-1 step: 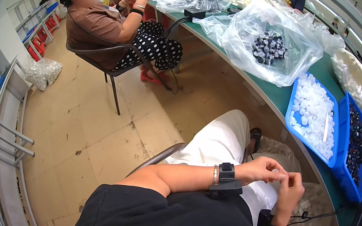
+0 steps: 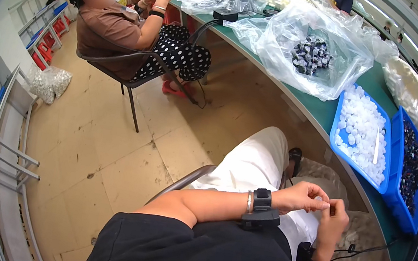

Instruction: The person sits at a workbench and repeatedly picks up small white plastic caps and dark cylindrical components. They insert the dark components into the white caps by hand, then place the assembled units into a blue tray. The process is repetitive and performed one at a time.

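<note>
My left hand (image 2: 299, 196) is closed in a pinch, with a small translucent white piece (image 2: 318, 198) showing at its thumb and fingertips. Right up against those fingertips, my right hand (image 2: 334, 222) is also pinched; whatever lies between its fingers is too small to make out. Both hands meet above my lap, near the table's curved edge. Closest to them on the table is a blue tray (image 2: 344, 151) of white translucent caps (image 2: 365, 130), with a pale thin stick (image 2: 376, 146) lying on top. Beside it stands a blue bin (image 2: 401, 215) of small dark parts (image 2: 410, 162).
A clear plastic bag (image 2: 278, 37) holding dark and white pieces (image 2: 312, 55) lies on the green table (image 2: 326, 112). Cables (image 2: 365, 248) hang near my right wrist. At left, a co-worker (image 2: 113, 25) sits in a chair (image 2: 105, 62), holding something yellow.
My right hand has shifted very slightly to the left against the left fingertips. My left hand is nearly still. The co-worker's raised hand has moved a little.
</note>
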`<state>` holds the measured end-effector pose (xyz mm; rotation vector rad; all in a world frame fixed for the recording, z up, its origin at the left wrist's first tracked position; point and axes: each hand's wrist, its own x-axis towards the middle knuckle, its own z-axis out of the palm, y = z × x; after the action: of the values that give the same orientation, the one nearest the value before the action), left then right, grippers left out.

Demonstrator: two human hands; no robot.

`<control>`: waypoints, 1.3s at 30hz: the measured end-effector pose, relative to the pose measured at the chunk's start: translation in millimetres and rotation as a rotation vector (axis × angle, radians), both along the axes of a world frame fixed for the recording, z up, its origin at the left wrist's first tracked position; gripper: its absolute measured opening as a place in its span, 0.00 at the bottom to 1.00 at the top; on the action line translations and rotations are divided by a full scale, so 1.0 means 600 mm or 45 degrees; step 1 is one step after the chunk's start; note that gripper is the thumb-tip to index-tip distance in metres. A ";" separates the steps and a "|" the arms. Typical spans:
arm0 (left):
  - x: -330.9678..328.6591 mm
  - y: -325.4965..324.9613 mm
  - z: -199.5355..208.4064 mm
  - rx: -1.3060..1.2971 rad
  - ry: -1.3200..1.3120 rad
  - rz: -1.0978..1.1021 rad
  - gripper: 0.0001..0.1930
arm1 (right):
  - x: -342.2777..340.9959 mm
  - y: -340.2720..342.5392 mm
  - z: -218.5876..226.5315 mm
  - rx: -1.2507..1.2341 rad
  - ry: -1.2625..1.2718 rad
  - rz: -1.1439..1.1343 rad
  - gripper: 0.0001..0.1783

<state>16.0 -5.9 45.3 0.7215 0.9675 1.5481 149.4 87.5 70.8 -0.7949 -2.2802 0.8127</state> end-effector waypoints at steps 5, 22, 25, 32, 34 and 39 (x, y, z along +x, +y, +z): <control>-0.009 0.002 -0.021 -0.108 0.113 0.021 0.14 | -0.003 -0.017 0.012 0.385 -0.090 0.133 0.07; -0.026 0.002 -0.049 -0.112 -0.370 0.296 0.10 | -0.011 -0.024 -0.007 -0.170 0.085 0.217 0.05; -0.041 0.005 -0.063 -0.081 -0.538 0.271 0.15 | -0.014 -0.018 -0.022 -0.213 0.171 0.163 0.05; -0.043 -0.013 -0.048 -0.084 -0.594 0.077 0.18 | -0.018 -0.026 -0.025 0.030 0.227 0.056 0.03; -0.046 -0.010 -0.060 -0.061 -0.688 0.051 0.15 | -0.021 -0.026 -0.027 0.085 0.282 0.030 0.02; -0.042 -0.009 -0.056 -0.082 -0.850 0.015 0.15 | -0.020 -0.027 -0.025 0.161 0.249 0.042 0.03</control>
<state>-9.1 -11.4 12.0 0.1215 0.5140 1.6024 137.3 71.6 56.1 -0.5956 -2.1511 0.7199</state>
